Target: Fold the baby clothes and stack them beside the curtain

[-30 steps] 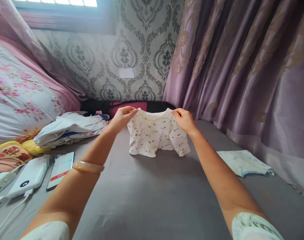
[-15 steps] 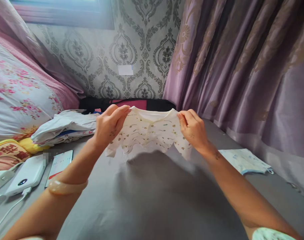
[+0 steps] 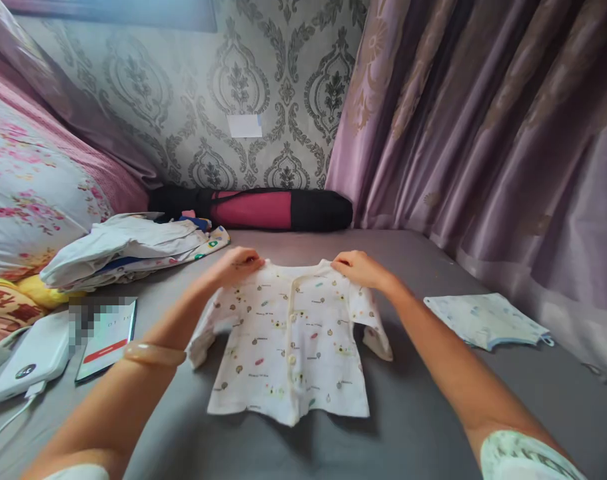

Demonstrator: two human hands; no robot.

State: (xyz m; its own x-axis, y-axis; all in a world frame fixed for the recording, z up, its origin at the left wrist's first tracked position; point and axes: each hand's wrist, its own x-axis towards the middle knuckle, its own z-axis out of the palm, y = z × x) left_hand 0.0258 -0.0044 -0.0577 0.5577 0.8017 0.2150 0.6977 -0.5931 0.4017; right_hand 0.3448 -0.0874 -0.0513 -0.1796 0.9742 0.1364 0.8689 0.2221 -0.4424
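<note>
A small white baby shirt (image 3: 288, 333) with a button front and tiny printed motifs is spread out over the grey bed sheet (image 3: 173, 433), its collar away from me and its hem towards me. My left hand (image 3: 240, 261) pinches its left shoulder beside the collar. At the other shoulder my right hand (image 3: 360, 267) grips the cloth between thumb and fingers. Both sleeves hang outward, bent and slightly rumpled. A shadow under the hem suggests that the lower edge is a little off the sheet.
Folded clothes (image 3: 118, 250) lie in a pile at the left, near a floral pillow (image 3: 28, 193). A phone (image 3: 108, 343) and a white power bank (image 3: 36, 357) with a cable are closer. Another folded garment (image 3: 488, 320) lies right. A black and pink roll (image 3: 253, 209) rests against the wall.
Both hands have lowered the shirt towards me and the sheet. Its front, bunched up and blurred before, now hangs out flat to the hem. The view has tilted down slightly.
</note>
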